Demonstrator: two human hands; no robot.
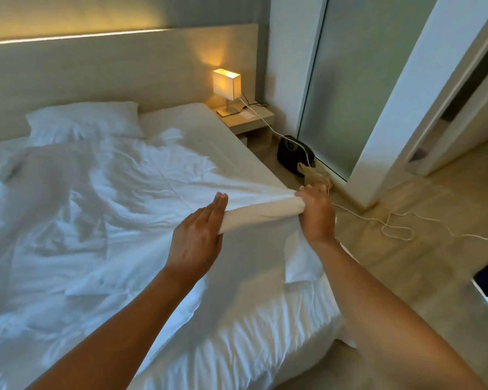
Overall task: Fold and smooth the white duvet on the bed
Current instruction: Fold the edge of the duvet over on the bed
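Observation:
The white duvet [102, 220] lies rumpled across the bed [197, 125], its right edge lifted off the mattress. My right hand [316, 212] grips a bunched part of that edge above the bed's right side. My left hand [197, 237] is a short way to the left, fingers straight and together, with the duvet edge stretched taut between the two hands and lying against its palm. Below the hands the duvet hangs down over the bed's side.
A white pillow [82, 122] lies at the headboard. A lit lamp [226, 85] stands on the nightstand [254, 122]. On the wooden floor to the right are a black bag [293, 156], a white cable [392, 226] and a frosted glass door [358, 80].

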